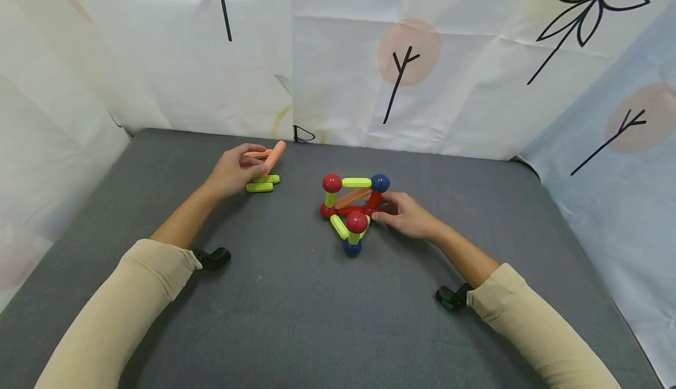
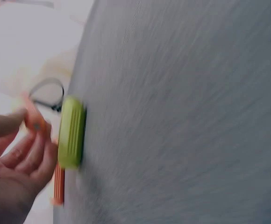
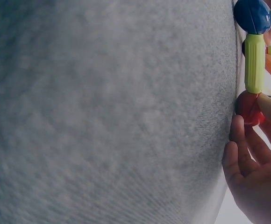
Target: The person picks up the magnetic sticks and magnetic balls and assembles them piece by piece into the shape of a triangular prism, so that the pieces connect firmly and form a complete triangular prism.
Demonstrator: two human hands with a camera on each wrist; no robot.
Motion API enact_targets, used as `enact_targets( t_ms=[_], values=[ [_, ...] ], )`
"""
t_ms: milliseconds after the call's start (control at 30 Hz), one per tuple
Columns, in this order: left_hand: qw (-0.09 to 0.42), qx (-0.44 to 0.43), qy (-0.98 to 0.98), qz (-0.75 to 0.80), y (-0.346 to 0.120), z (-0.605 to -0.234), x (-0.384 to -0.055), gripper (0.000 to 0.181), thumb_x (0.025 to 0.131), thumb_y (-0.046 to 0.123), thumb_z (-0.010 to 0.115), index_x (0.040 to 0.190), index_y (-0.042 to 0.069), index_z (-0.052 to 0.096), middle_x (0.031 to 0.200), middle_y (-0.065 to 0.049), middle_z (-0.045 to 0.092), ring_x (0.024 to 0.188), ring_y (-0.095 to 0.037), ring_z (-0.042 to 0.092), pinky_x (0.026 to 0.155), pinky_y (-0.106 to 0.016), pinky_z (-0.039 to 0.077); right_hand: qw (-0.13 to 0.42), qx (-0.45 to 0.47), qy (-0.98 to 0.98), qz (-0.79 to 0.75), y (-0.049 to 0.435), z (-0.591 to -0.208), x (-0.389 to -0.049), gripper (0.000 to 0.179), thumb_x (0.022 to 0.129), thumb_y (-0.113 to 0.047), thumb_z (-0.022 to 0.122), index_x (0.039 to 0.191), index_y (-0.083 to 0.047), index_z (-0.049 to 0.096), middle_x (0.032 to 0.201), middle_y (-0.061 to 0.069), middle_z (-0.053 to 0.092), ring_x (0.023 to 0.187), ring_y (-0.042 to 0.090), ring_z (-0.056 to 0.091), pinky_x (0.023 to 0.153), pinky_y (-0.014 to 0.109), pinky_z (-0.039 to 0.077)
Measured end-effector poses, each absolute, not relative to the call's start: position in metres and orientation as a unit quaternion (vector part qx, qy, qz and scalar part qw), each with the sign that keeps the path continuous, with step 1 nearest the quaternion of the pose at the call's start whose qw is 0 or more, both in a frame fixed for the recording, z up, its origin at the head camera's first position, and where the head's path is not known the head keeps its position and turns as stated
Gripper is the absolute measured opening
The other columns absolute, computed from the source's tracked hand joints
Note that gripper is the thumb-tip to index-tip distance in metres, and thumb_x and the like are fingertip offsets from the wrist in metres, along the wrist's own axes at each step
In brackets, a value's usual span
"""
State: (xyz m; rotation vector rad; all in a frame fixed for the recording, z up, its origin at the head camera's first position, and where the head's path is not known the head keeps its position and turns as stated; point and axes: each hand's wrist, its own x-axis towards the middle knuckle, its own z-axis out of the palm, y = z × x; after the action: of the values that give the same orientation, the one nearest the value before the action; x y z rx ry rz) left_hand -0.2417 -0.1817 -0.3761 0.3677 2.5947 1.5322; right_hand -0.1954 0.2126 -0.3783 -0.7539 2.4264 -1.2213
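My left hand point(image 1: 235, 171) pinches an orange rod point(image 1: 275, 155) between thumb and fingers, raised at a slant above the table. Close by it lie another orange rod point(image 1: 257, 155), partly covered by the fingers, and two yellow-green rods point(image 1: 260, 188). At the table's middle stands a frame of rods and balls with a triangular base. My right hand point(image 1: 409, 216) holds its right base ball, a red one point(image 3: 250, 109), thumb on one side and fingertips on the other. A red upright rod point(image 1: 374, 199) joins that ball to a blue ball point(image 1: 380, 183) above.
A yellow-green rod point(image 1: 356, 182) bridges the blue top ball and a red top ball point(image 1: 332, 183). Another red ball point(image 1: 357, 222) tops the front post, over a blue base ball point(image 1: 352, 247). Printed cloth point(image 1: 343, 84) hangs behind the grey table point(image 1: 296, 318).
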Motion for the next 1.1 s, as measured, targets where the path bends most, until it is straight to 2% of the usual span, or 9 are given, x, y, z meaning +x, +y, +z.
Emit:
enact_targets(
  t_ms=[67,133,233,367,467,800,1100],
  values=[
    [0.083,0.119,0.811,0.567,-0.178,-0.373,-0.231,0.056,0.098,0.014,0.064,0.148,0.005,0.042,0.126,-0.02,0.063,0.106,-0.016,0.065,0.086,-0.03,0.054,0.159,-0.267,0.85,-0.425,0.212,-0.379,-0.196,0.04,0.098,-0.008,0.063,0.134,0.006,0.054,0.129,0.021,0.062,0.118,0.038,0.061,0.099,0.05,0.048],
    [0.104,0.121,0.775,0.612,-0.171,-0.371,-0.22,0.06,0.096,0.011,0.068,0.149,0.005,0.041,0.121,-0.016,0.065,0.1,-0.009,0.066,0.088,-0.028,0.053,0.156,-0.27,0.851,-0.421,0.212,-0.378,-0.196,0.039,0.098,-0.008,0.063,0.133,0.006,0.055,0.129,0.021,0.063,0.117,0.038,0.062,0.099,0.05,0.048],
    [0.125,0.127,0.759,0.626,-0.159,-0.37,-0.205,0.059,0.093,0.01,0.07,0.145,0.002,0.045,0.115,-0.011,0.066,0.1,-0.011,0.066,0.089,-0.028,0.052,0.155,-0.272,0.853,-0.418,0.212,-0.377,-0.196,0.038,0.098,-0.008,0.062,0.132,0.006,0.056,0.128,0.021,0.063,0.116,0.038,0.062,0.098,0.05,0.049],
    [0.158,0.143,0.758,0.617,-0.139,-0.376,-0.187,0.054,0.091,0.013,0.073,0.138,-0.002,0.05,0.114,-0.011,0.066,0.103,-0.015,0.064,0.088,-0.027,0.05,0.154,-0.273,0.854,-0.415,0.212,-0.377,-0.195,0.038,0.098,-0.007,0.062,0.133,0.007,0.055,0.128,0.022,0.063,0.116,0.039,0.062,0.098,0.05,0.049],
    [0.18,0.16,0.743,0.624,-0.121,-0.383,-0.176,0.054,0.091,0.012,0.072,0.137,-0.005,0.049,0.116,-0.013,0.068,0.104,-0.018,0.066,0.088,-0.029,0.052,0.153,-0.274,0.857,-0.409,0.211,-0.376,-0.195,0.038,0.097,-0.007,0.063,0.132,0.007,0.055,0.128,0.022,0.063,0.117,0.039,0.062,0.099,0.05,0.048],
    [0.206,0.206,0.735,0.612,-0.075,-0.393,-0.165,0.047,0.092,0.013,0.073,0.133,0.0,0.055,0.105,-0.01,0.073,0.093,-0.02,0.066,0.079,-0.034,0.054,0.149,-0.276,0.86,-0.401,0.21,-0.378,-0.195,0.038,0.098,-0.008,0.062,0.132,0.007,0.055,0.128,0.022,0.062,0.116,0.04,0.062,0.099,0.051,0.048],
    [0.209,0.179,0.743,0.611,-0.059,-0.39,-0.166,0.035,0.093,0.013,0.071,0.125,0.0,0.064,0.1,-0.009,0.073,0.086,-0.019,0.067,0.076,-0.033,0.055,0.153,-0.272,0.861,-0.403,0.209,-0.377,-0.194,0.038,0.098,-0.008,0.063,0.132,0.007,0.055,0.129,0.023,0.061,0.118,0.04,0.061,0.1,0.052,0.047]
  ],
)
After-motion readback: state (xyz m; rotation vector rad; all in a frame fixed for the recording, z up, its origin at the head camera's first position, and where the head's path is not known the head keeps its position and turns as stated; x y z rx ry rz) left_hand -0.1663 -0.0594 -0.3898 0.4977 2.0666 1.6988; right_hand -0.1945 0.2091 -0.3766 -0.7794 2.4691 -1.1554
